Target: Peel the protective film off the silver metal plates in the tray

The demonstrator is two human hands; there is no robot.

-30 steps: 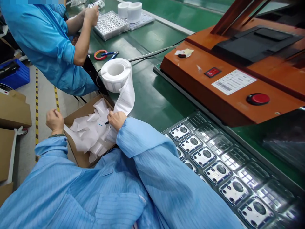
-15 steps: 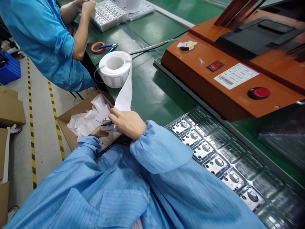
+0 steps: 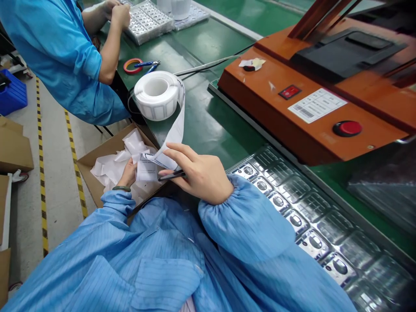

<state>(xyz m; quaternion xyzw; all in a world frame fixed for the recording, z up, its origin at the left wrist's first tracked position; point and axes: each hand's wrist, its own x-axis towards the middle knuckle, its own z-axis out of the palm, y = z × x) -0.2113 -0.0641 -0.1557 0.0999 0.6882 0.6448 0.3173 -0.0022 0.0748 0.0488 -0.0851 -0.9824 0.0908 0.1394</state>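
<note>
A roll of white labels [image 3: 158, 106] sits at the bench edge, its strip [image 3: 176, 130] hanging down towards my hands. My left hand [image 3: 128, 174] is closed at the loose end of this strip, over a box of crumpled backing paper; its fingertips are partly hidden. Between my hands the strip bends, and a dark-bordered label [image 3: 160, 160] shows at the fold. My right hand [image 3: 199, 175] pinches a thin dark flat piece [image 3: 172, 174], seen nearly edge-on, just right of the fold. Its index finger lies close to the strip.
The cardboard box [image 3: 94, 184] stands below the bench edge. An orange machine [image 3: 312, 134] with a red button is at right, a clear tray [image 3: 305, 203] of silvery plates before it. Pliers [image 3: 147, 64] and red tape [image 3: 130, 66] lie near a co-worker in blue [image 3: 65, 47].
My right hand has moved right with the dark piece, away from my left hand. My left hand now shows at the strip's end, and the label at the fold has come into view.
</note>
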